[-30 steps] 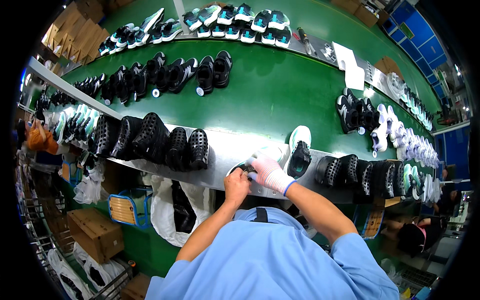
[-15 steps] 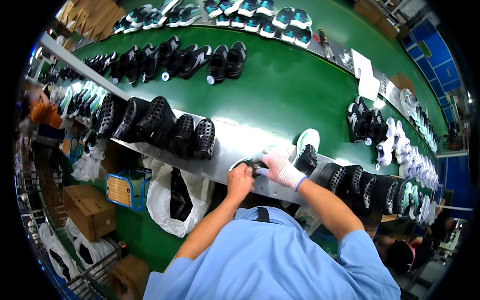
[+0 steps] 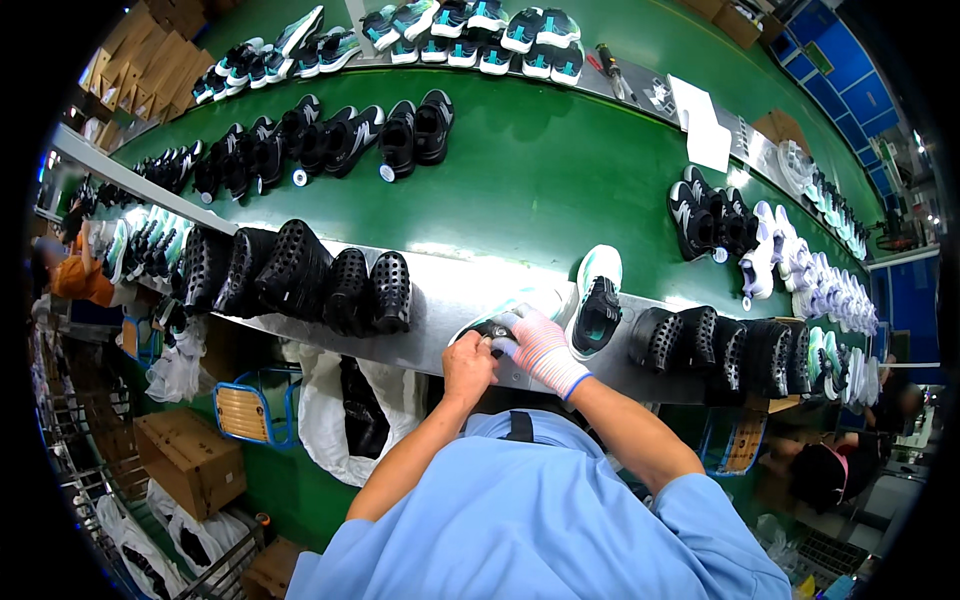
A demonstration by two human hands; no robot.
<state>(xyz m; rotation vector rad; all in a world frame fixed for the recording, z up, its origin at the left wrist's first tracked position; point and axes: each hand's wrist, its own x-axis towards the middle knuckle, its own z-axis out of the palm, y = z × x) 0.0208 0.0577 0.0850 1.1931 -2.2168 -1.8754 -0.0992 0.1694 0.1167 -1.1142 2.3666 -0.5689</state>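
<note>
A sneaker with a pale teal-white sole [image 3: 515,303] lies on its side on the metal ledge [image 3: 440,290] in front of me. My bare left hand [image 3: 468,366] grips its near end. My right hand [image 3: 537,345], in a white knit glove, presses on the dark upper beside the left hand. The matching sneaker [image 3: 596,303] lies just to the right with its dark opening facing me. What my fingers pinch on the shoe is too small to tell.
Black perforated shoe lasts [image 3: 300,280] line the ledge at left, more [image 3: 720,345] at right. The green conveyor [image 3: 540,180] carries black sneakers [image 3: 330,140] and teal-soled pairs [image 3: 470,30]. White bags [image 3: 335,415], a blue-framed bin [image 3: 245,410] and cardboard boxes [image 3: 185,460] stand below left.
My head has shifted, so the whole scene slid in the picture. Both hands stay on the same sneaker on the ledge, with only small finger movement.
</note>
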